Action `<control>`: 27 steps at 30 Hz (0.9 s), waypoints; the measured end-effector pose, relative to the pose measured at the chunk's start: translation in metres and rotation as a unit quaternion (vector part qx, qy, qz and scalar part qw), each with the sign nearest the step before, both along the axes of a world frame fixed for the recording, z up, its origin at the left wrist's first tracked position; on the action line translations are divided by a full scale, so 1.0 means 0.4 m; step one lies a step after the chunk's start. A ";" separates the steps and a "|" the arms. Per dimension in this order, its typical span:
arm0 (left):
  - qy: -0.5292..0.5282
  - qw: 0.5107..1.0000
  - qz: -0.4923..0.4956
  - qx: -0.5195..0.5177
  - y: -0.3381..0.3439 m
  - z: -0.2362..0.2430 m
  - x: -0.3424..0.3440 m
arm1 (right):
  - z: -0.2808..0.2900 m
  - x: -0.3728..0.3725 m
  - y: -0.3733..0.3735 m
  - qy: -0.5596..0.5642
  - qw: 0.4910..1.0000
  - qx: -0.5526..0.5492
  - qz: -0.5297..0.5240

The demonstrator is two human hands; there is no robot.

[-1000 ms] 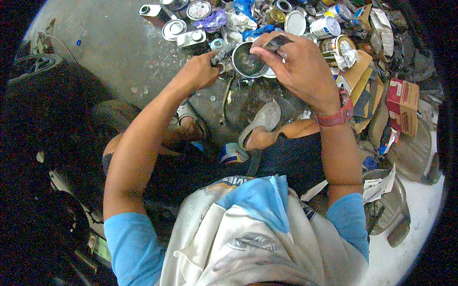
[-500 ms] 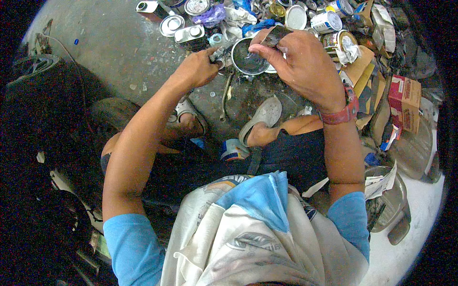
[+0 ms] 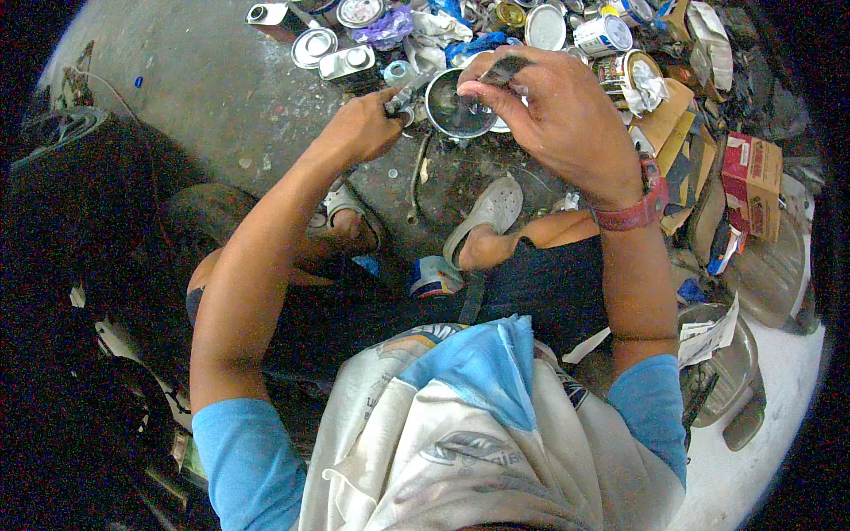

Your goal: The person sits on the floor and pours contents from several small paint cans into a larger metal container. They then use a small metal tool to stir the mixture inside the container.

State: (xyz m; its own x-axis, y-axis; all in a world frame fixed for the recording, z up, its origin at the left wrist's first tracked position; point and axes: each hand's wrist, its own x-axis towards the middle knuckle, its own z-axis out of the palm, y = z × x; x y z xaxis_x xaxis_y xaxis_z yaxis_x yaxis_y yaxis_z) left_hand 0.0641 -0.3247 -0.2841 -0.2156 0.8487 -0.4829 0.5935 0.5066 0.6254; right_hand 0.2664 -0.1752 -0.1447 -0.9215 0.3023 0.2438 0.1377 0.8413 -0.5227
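Head view: a round metal can (image 3: 449,113) is seen between the hands, its open mouth turned mostly upward and its inside dark; whether it is held or stood on the floor (image 3: 230,97) cannot be told. No long axis is offered by the round rim.

At about 3 to 4 o'clock from the can is the right hand (image 3: 562,124), the nearer of the two, its fingertips brought over the mouth, so that the can lies toward 9 o'clock from most of that hand. A dark flat piece (image 3: 506,71) is pinched between thumb and fingers. By the left hand (image 3: 361,128), at 8 to 9 o'clock, a grey handle-like piece (image 3: 404,97) is gripped, angled toward the can's rim; whether the two are joined cannot be made out.

Farther out, a white oblong can (image 3: 346,62) is placed at 10 o'clock, purple plastic (image 3: 385,28) between 10 and 11, a blue-and-white can (image 3: 603,36) at 2, and a red-and-tan carton (image 3: 753,186) between 3 and 4. A slim rod (image 3: 416,181) is laid at 7 o'clock, lengthwise roughly from 12 to 6, and a pale clog (image 3: 490,212) is seen between 5 and 6.
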 end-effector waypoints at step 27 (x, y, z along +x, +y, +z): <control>-0.001 1.000 -0.008 0.018 -0.004 -0.031 0.007 | 0.011 0.010 -0.009 -0.018 1.000 0.010 0.001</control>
